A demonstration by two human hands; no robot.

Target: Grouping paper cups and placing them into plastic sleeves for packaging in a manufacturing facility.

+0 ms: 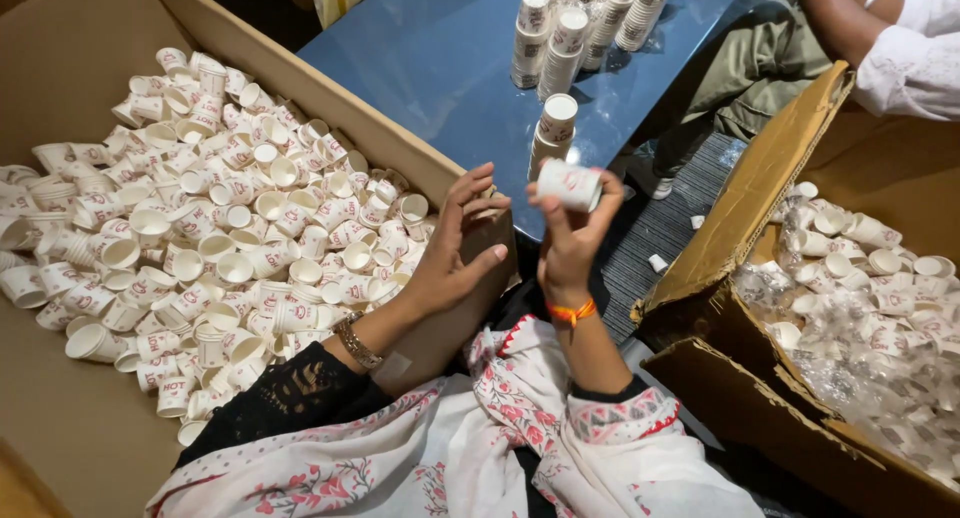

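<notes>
Large brown cardboard box [80, 38], open-topped: takes up the whole area to the left of the blue table, its near wall running along the table's left edge. It holds a loose heap of small white paper cups with red print [220, 228], lying on their sides and upright, mixed.

Glossy blue table [440, 58]: the reference point for everything else.

Second brown cardboard box [760, 178], torn at the flaps: stands to the right of the table, holding more small white cups [850, 248] among crumpled clear plastic wrap [860, 348].

Seated co-worker's arm in a white sleeve [910, 68]: beyond the right edge of the table, at the far corner.

Nested stacks of white paper cups [570, 28]: standing upright at the far end of the table. One shorter cup stack [553, 128] stands closer, near the table's front edge.

Left hand [450, 248]: at the table's near left corner, just over the wall of the large box. Fingers spread and slack, palm turned towards the other hand, holding nothing.

Right hand [570, 248]: raised in front of the table's near edge, wearing an orange thread band [572, 312] at the wrist. Fingers closed in a pinch.

Single white paper cup with red print [570, 185]: held on its side at the tips of the right hand, thumb on the left and fingers [608, 200] wrapped round the right, clear of the left hand.
</notes>
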